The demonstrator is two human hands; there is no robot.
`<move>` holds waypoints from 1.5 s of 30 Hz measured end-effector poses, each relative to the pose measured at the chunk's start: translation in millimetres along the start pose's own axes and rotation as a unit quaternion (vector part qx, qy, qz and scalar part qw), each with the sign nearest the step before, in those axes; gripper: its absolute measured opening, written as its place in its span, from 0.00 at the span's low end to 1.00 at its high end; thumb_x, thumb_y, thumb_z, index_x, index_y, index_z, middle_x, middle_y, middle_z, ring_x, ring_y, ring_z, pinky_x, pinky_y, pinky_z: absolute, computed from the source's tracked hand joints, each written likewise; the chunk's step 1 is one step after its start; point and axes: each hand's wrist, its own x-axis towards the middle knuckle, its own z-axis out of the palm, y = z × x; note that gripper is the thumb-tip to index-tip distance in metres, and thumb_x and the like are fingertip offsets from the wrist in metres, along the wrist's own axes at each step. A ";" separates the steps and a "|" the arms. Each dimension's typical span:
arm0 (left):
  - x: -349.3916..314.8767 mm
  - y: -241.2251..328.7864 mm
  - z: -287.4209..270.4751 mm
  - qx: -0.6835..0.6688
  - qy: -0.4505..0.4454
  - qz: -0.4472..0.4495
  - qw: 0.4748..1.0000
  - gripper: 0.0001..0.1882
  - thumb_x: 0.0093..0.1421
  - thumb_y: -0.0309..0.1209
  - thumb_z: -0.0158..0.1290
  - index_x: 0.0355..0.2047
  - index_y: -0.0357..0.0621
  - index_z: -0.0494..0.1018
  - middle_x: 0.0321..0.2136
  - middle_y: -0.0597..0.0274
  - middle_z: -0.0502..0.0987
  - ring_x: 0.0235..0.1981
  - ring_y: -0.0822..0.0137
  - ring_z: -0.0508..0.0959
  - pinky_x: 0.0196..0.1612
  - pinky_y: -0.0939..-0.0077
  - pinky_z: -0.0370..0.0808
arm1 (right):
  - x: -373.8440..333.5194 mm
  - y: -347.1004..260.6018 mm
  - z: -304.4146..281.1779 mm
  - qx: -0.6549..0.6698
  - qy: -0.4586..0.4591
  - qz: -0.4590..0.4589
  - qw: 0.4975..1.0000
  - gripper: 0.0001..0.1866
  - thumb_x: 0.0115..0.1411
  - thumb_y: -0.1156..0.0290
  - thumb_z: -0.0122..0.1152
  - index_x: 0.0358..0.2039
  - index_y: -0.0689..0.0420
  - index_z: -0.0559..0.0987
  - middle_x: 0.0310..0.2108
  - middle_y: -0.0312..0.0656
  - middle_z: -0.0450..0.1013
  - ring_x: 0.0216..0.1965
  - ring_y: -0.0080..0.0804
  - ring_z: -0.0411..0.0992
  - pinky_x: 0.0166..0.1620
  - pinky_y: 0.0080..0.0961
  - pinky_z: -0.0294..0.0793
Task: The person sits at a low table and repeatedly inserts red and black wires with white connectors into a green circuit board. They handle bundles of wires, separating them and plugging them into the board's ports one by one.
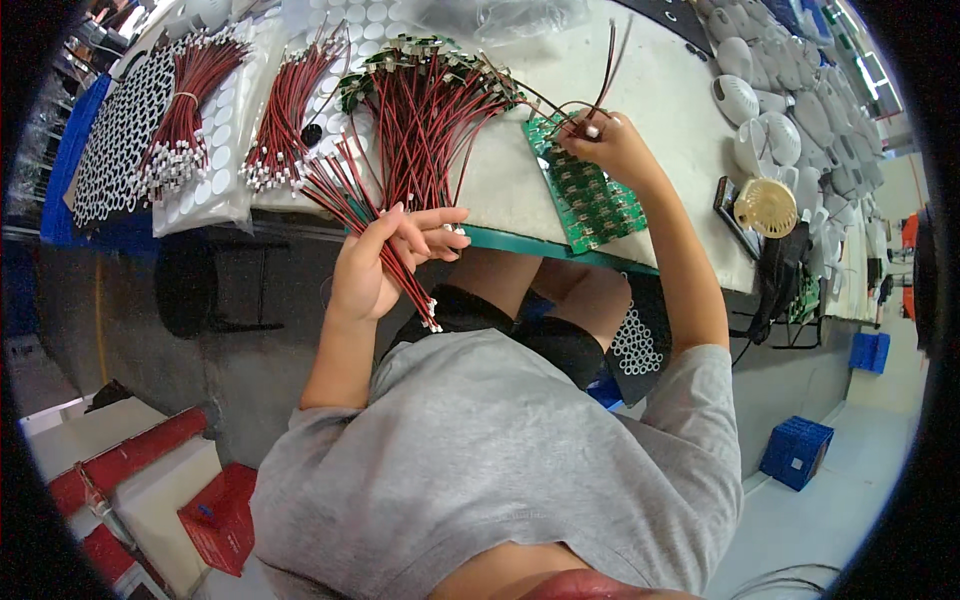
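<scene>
Centrally, a green circuit-board panel (590,205) lies on a pale worktable (700,130), seen from above by a person in a grey T-shirt (500,430) seated at its edge. The right hand (605,145) is over the panel's far end, its thumb and fingers closed in a pinch on a few dark wires (607,72) that loop and stick up beyond it; whether the fingertips touch the panel cannot be told.

To the left of the panel and nearer the body, the left hand (385,250) is loosely curled around a bundle of red and black wires (345,195), which slants through the grip and ends low in white connectors. Its fingers point toward the panel.

Just left of the panel is a large fanned heap of red and black leads (430,130), with small green boards clustered at its far side. Farther left of the panel lie a loose wire bunch (290,105) and a banded wire bunch (185,100), both on sheets of white discs (222,140), then a black sheet full of holes (120,140).

Well to the panel's right sit a cream round grille (766,207) and many white plastic housings (735,98).
</scene>
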 end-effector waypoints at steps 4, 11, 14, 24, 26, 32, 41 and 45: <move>-1.3 -0.6 0.5 0.004 -0.020 0.004 1.000 0.24 0.60 0.36 0.27 0.16 0.36 0.66 0.40 0.36 0.66 0.35 0.54 0.73 0.37 0.67 0.68 | 0.2 2.1 4.1 -0.119 -0.001 -0.051 0.992 0.05 0.45 0.76 0.55 0.24 0.63 0.73 0.20 0.38 0.69 0.23 0.22 0.65 0.29 0.18 0.65; -0.3 -1.8 1.6 0.015 -0.051 0.006 0.999 0.24 0.60 0.36 0.27 0.15 0.37 0.65 0.38 0.35 0.67 0.32 0.54 0.74 0.35 0.68 0.69 | -3.8 -11.7 5.4 -0.083 0.028 -0.098 0.991 0.07 0.46 0.74 0.56 0.25 0.63 0.72 0.20 0.45 0.65 0.21 0.30 0.63 0.26 0.24 0.62; -0.4 -2.0 2.0 0.014 -0.037 0.002 0.999 0.24 0.60 0.36 0.28 0.14 0.37 0.65 0.38 0.35 0.67 0.31 0.55 0.74 0.34 0.69 0.69 | -4.8 -9.6 9.6 -0.078 0.048 -0.124 0.988 0.06 0.46 0.75 0.56 0.24 0.63 0.72 0.21 0.43 0.65 0.22 0.31 0.63 0.27 0.24 0.62; 2.5 -3.3 -0.3 0.013 -0.038 0.000 0.999 0.23 0.59 0.36 0.29 0.13 0.37 0.64 0.35 0.33 0.68 0.29 0.54 0.74 0.35 0.68 0.70 | -8.3 3.9 14.7 -0.091 0.089 -0.165 0.978 0.05 0.45 0.77 0.55 0.23 0.62 0.70 0.23 0.43 0.65 0.24 0.36 0.65 0.27 0.24 0.64; 3.0 -4.3 -0.6 0.012 -0.037 -0.004 0.999 0.23 0.59 0.36 0.29 0.13 0.37 0.64 0.35 0.33 0.68 0.28 0.54 0.74 0.35 0.67 0.70 | -8.8 7.1 15.4 -0.082 0.093 -0.159 0.980 0.04 0.45 0.77 0.54 0.24 0.62 0.70 0.24 0.44 0.65 0.25 0.38 0.66 0.27 0.25 0.64; 5.8 -4.8 4.5 0.040 -0.015 -0.026 0.999 0.26 0.59 0.41 0.29 0.10 0.39 0.63 0.34 0.35 0.69 0.25 0.55 0.74 0.34 0.69 0.70 | -8.5 12.3 17.4 -0.095 0.092 -0.169 0.977 0.04 0.45 0.78 0.53 0.23 0.62 0.69 0.23 0.45 0.64 0.24 0.41 0.65 0.27 0.28 0.64; 6.5 -1.7 8.5 0.028 -0.032 -0.023 0.999 0.26 0.59 0.40 0.29 0.11 0.38 0.64 0.34 0.35 0.69 0.26 0.55 0.74 0.35 0.69 0.70 | -3.1 0.2 15.1 -0.195 0.029 -0.161 0.967 0.07 0.46 0.74 0.54 0.22 0.63 0.68 0.21 0.47 0.64 0.24 0.45 0.64 0.27 0.31 0.64; 1.8 -0.8 13.7 0.030 -0.024 -0.027 0.999 0.25 0.59 0.40 0.29 0.11 0.39 0.63 0.34 0.35 0.69 0.26 0.56 0.74 0.35 0.69 0.70 | -3.7 6.7 2.8 -0.114 0.015 -0.140 0.983 0.08 0.46 0.74 0.55 0.27 0.63 0.71 0.20 0.44 0.68 0.22 0.36 0.66 0.27 0.25 0.65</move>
